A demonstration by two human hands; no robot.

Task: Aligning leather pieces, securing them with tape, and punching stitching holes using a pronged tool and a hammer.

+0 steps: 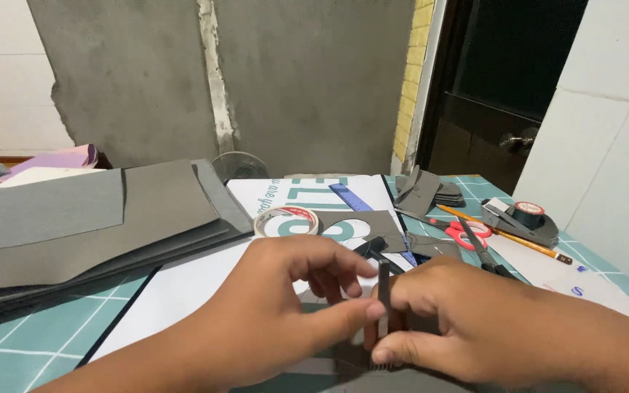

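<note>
The left hand (271,320) pinches a narrow dark grey card strip (384,291) between thumb and forefinger, holding it upright; the right hand (467,327) closes its fingers round the strip's lower part from the other side. Both hands hover low over a white sheet (183,291) on a teal grid cutting mat (30,335). Beyond lie a tape roll (286,220), red-handled scissors (467,236), a yellow pencil (504,234), a blue ruler (349,196) and stacked grey card sheets (89,218). Behind stands a bare cement wall (293,80).
</note>
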